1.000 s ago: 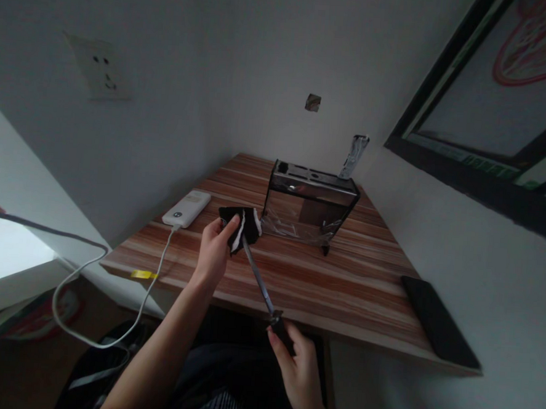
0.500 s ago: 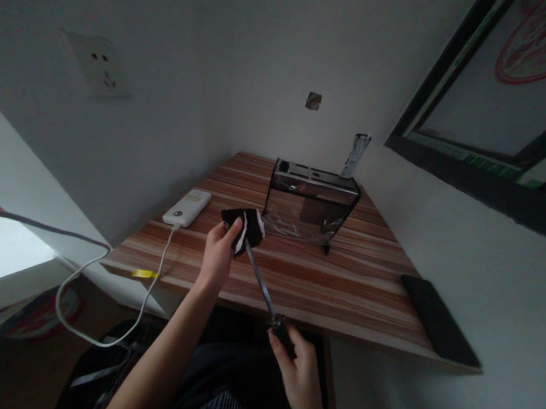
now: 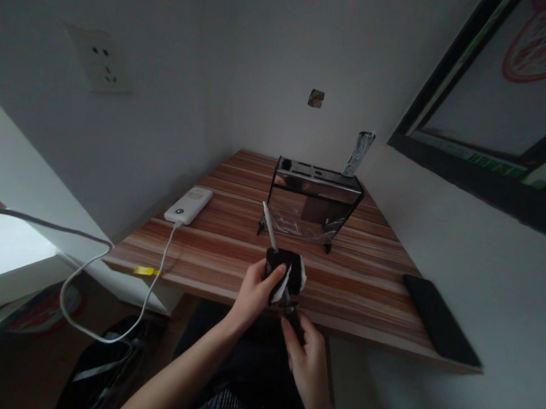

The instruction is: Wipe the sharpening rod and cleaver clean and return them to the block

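My right hand [image 3: 305,348] grips the dark handle of a long knife [image 3: 270,226], whose blade points up and away over the table edge. A black and white cloth [image 3: 286,274] is folded round the lower part of the blade, close to the handle, and my left hand [image 3: 255,290] pinches that cloth. Both hands sit close together just in front of the wooden table [image 3: 233,251]. Behind the blade stands a shiny metal knife rack [image 3: 314,204] with slots in its top.
A white power bank [image 3: 188,205] lies at the table's left with a white cable [image 3: 111,281] hanging off the edge. A dark flat phone [image 3: 438,321] lies at the right edge by the wall. A foil packet [image 3: 359,153] leans behind the rack. A wall socket [image 3: 99,65] is upper left.
My left hand has slid the cloth down the blade from its tip to near the handle, baring the blade's upper part. My right hand has lifted slightly toward the table.
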The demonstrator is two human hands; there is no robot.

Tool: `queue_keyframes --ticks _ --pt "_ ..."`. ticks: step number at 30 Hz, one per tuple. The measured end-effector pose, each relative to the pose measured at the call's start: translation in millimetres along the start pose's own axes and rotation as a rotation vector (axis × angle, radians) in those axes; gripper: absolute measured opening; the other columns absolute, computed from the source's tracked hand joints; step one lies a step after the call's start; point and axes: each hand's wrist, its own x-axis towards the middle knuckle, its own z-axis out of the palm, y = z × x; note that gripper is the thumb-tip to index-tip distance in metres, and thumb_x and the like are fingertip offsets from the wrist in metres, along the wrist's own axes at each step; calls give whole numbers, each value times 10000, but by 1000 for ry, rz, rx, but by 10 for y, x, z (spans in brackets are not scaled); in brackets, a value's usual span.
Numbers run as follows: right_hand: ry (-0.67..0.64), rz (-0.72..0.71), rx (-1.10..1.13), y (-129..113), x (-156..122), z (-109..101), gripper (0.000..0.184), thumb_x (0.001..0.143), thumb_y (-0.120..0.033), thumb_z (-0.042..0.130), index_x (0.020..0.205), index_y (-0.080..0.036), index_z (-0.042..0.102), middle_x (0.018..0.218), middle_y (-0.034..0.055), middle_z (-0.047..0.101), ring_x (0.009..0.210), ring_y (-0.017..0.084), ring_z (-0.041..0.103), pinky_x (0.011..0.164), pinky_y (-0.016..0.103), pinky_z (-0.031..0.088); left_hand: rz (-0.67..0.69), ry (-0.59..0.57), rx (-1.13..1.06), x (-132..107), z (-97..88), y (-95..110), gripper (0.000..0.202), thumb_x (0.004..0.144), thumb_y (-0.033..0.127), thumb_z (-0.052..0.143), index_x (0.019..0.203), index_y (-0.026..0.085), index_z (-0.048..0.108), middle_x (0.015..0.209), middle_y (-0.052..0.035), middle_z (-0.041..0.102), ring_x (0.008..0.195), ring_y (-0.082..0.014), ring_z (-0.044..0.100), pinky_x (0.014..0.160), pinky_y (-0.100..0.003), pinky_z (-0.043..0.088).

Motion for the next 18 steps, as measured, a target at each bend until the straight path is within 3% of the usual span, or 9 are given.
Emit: queue_keyframes --ticks 6,10,18 --pt "85 32 18 35 70 -62 401 819 -520 608 947 -160 731 539 29 637 625 222 659 506 246 510 43 -150 187 -150 138 -63 271 785 408 634 786 136 647 704 -19 629 657 -146 540 596 -219 422" --pt "115 30 18 84 77 -70 405 801 -518 623 952 -157 730 559 33 644 581 207 638 465 238 484 56 -185 249 -151 116 -71 234 791 371 628 809 139 658 736 -30 650 695 -162 557 629 -227 428" --pt "87 48 26 80 6 -40 394 805 -517 624 950 -167 731 555 34 648 599 221 653 470 248 492 5 -191 153 -177 70 -45 248 748 373 677 833 141 679 741 -34 667 684 -164 573 620 -230 440"
